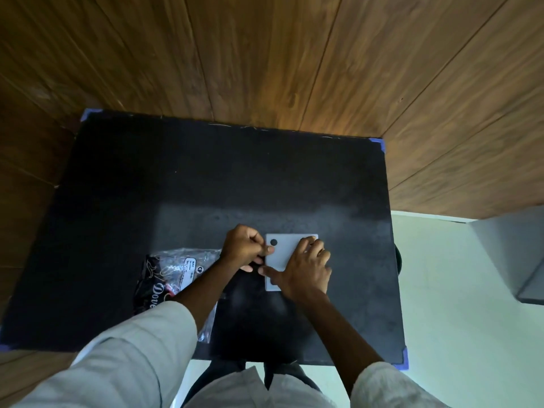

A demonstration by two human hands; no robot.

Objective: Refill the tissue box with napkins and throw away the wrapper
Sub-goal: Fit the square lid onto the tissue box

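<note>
White, flat and square, the tissue box (284, 251) lies under the flattened right hand (307, 267); the left hand (245, 248) pinches its edge, crinkled plastic wrapper (173, 275) beside on the black counter (206, 178).

A black surface (206, 172) with blue-taped corners (377, 142) stood against wood-panelled walls (265, 54) — brown planks with a warm patch of light just above the far edge. To the right lay a pale green floor (456, 290).
</note>
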